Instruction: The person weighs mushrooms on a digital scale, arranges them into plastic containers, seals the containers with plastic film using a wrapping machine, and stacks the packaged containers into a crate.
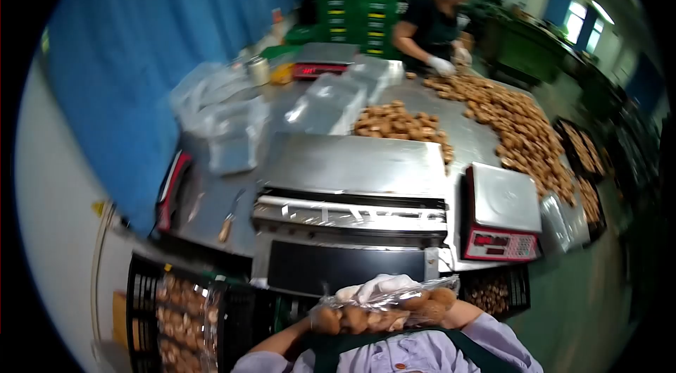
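Close to my chest is a clear film-wrapped pack of brown mushrooms (384, 318). White gloves show above its far edge, where my left hand (349, 293) and my right hand (394, 283) meet behind it. Both forearms reach around the pack, and the fingers seem closed on it, though the film and mushrooms hide much of them. Just beyond the hands stands a film-wrapping machine (352, 165), with a dark plate (327, 267) at its front and a roller with film across its middle.
A scale (503, 197) stands right of the machine. Loose mushrooms (507, 116) cover the far right of the steel table, where a gloved co-worker (433, 24) handles them. Plastic bags (236, 134) and a wooden-handled tool (226, 227) lie left. A black crate (144, 313) holds wrapped packs below.
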A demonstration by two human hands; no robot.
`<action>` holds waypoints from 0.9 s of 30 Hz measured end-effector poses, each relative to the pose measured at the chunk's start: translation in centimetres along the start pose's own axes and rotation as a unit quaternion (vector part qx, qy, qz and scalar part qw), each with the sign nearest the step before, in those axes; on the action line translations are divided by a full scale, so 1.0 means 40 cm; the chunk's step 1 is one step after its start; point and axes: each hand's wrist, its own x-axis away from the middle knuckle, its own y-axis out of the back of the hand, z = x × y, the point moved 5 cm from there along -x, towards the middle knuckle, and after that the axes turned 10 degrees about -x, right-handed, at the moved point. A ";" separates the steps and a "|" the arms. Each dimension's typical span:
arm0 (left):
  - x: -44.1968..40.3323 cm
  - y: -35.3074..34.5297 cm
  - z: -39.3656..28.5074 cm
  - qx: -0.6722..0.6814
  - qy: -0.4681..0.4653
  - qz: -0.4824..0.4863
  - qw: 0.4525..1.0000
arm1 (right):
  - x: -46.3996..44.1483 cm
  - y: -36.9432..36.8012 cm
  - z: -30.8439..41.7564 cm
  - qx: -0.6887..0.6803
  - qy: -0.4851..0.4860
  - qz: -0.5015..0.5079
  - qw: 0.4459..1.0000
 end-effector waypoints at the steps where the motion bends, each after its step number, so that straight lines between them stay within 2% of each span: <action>1: -0.008 0.008 -0.010 0.001 -0.034 -0.021 0.999 | 0.023 0.070 -0.041 -0.225 -0.082 0.027 0.970; 2: -0.009 0.028 -0.027 -0.021 -0.069 -0.055 0.996 | 0.014 0.094 -0.045 -0.209 -0.193 -0.097 0.954; 3: -0.049 0.098 -0.015 -0.140 -0.125 -0.074 0.980 | 0.015 0.116 -0.044 -0.176 -0.306 -0.214 0.911; 4: 0.001 0.120 -0.211 -0.221 -0.073 -0.065 0.970 | 0.010 0.125 -0.043 -0.138 -0.279 -0.165 0.936; 5: 0.033 0.155 -0.259 -0.171 -0.029 -0.112 0.979 | 0.003 0.137 -0.047 -0.103 -0.245 -0.113 0.957; 6: 0.075 0.186 -0.296 -0.047 0.063 -0.117 0.990 | 0.003 0.142 -0.053 -0.085 -0.232 -0.109 0.963; 7: 0.113 0.196 -0.354 -0.020 0.050 -0.127 0.990 | 0.007 0.148 -0.060 -0.062 -0.230 -0.132 0.962; 8: 0.145 0.192 -0.416 -0.136 -0.012 -0.177 0.975 | 0.015 0.151 -0.064 -0.034 -0.224 -0.151 0.962; 9: 0.169 0.172 -0.464 -0.271 -0.091 -0.170 0.943 | 0.026 0.154 -0.065 -0.001 -0.219 -0.172 0.960; 10: 0.182 0.137 -0.492 -0.327 -0.046 -0.125 0.936 | 0.037 0.156 -0.060 0.043 -0.211 -0.197 0.956; 11: 0.198 0.101 -0.528 -0.428 -0.050 -0.155 0.889 | 0.044 0.158 -0.052 0.088 -0.204 -0.219 0.950; 13: 0.217 0.057 -0.544 -0.471 -0.086 -0.291 0.828 | 0.055 0.162 -0.028 0.183 -0.184 -0.261 0.930; 14: 0.214 0.054 -0.525 -0.466 -0.080 -0.303 0.827 | 0.057 0.169 -0.014 0.230 -0.170 -0.279 0.917; 16: 0.241 0.070 -0.526 -0.479 -0.161 -0.422 0.753 | 0.044 0.186 0.008 0.324 -0.140 -0.308 0.884; 17: 0.258 0.089 -0.507 -0.468 -0.157 -0.409 0.768 | 0.034 0.203 0.013 0.367 -0.121 -0.321 0.865; 21: 0.377 0.184 -0.388 -0.249 -0.127 -0.483 0.830 | -0.036 0.348 0.002 0.539 -0.036 -0.357 0.762; 23: 0.501 0.231 -0.348 -0.217 -0.031 -0.552 0.804 | -0.013 0.492 0.001 0.741 0.004 -0.279 0.611; 24: 0.571 0.253 -0.311 -0.097 0.027 -0.608 0.787 | -0.098 0.407 -0.015 0.799 0.019 -0.250 0.546; 25: 0.649 0.278 -0.289 -0.068 0.025 -0.644 0.761 | -0.133 0.347 -0.043 0.557 -0.011 -0.357 0.750; 26: 0.731 0.294 -0.286 -0.073 0.041 -0.705 0.704 | -0.138 0.346 -0.044 0.576 -0.030 -0.350 0.738; 27: 0.807 0.318 -0.268 -0.074 0.037 -0.731 0.677 | -0.143 0.348 -0.043 0.595 -0.048 -0.343 0.725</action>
